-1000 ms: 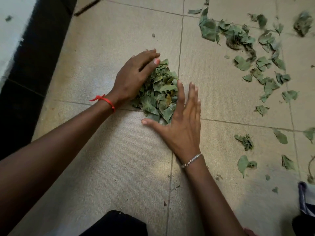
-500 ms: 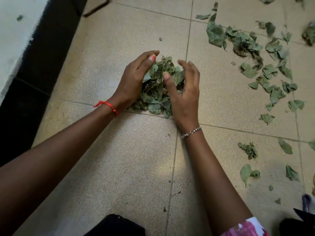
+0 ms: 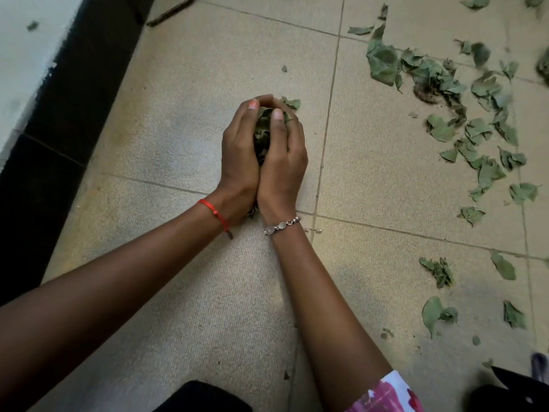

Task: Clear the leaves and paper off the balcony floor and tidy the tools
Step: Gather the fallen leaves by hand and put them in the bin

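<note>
At centre frame a clump of leaves (image 3: 263,129) is clasped between the left hand (image 3: 237,153) and the right hand (image 3: 283,162), with fingers curled round it. Loose leaves (image 3: 439,84) are strewn over the tiled floor (image 3: 178,114) at right, and a dark stick (image 3: 170,11) is seen upper left. Most of the clump is hidden by the hands.

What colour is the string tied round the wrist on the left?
The string on the left wrist is red, plain in the head view.

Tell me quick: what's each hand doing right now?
Left hand: closed around the bundle of leaves.
Right hand: closed around the same bundle.
</note>
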